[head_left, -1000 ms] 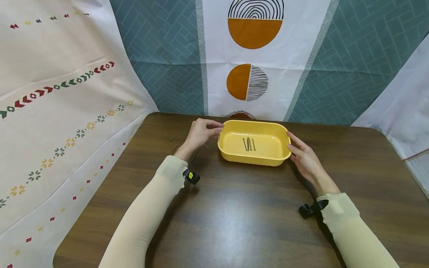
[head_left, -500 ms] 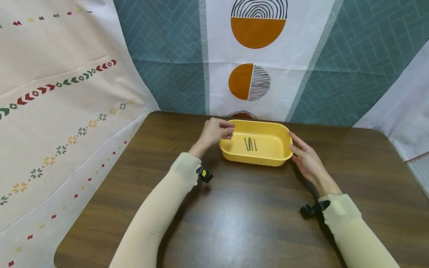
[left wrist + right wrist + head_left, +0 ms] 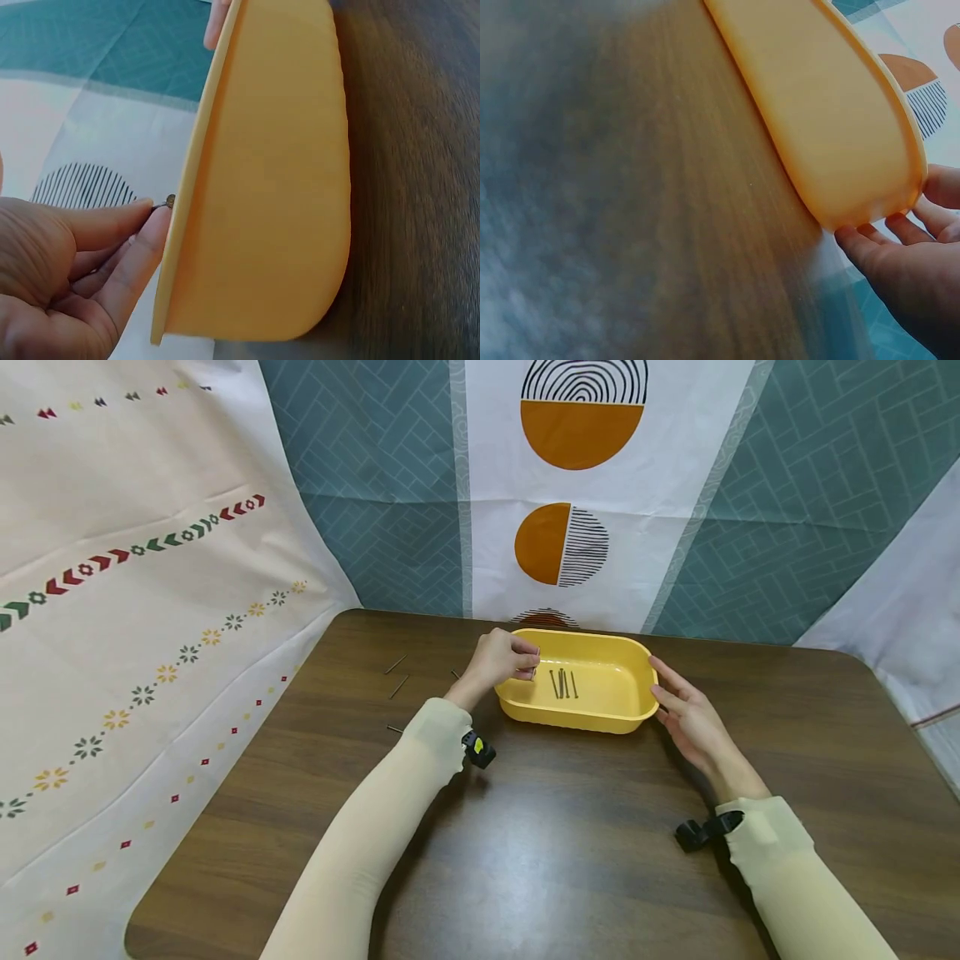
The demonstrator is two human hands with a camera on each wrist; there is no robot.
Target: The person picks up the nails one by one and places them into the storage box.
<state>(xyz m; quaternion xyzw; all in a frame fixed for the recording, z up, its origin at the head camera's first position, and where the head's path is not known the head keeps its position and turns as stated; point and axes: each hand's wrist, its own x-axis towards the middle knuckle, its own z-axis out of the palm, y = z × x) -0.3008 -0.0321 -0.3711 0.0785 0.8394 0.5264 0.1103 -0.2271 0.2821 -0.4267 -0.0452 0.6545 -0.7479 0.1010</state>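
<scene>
My left hand (image 3: 495,662) pinches a thin nail (image 3: 171,200) between thumb and fingertips, over the left end of a yellow plastic tray (image 3: 570,720). The nail's small brown head shows right at the tray rim in the left wrist view. Several dark nails (image 3: 562,683) lie side by side on the tray's floor. At the tray's right end, my right hand (image 3: 693,722) holds the rim and outer wall, its fingertips against the yellow plastic in the right wrist view.
Left of the tray, loose nails (image 3: 398,687) lie scattered on the brown wooden table (image 3: 525,843), one partly behind the left forearm. A patterned cloth (image 3: 390,485) hangs behind the table's far edge, and a white printed cloth (image 3: 150,610) runs along the left side.
My left hand has moved right, from beside the tray's left rim to over its inside, carrying the pinched nail. The right hand stays at the tray's right end.
</scene>
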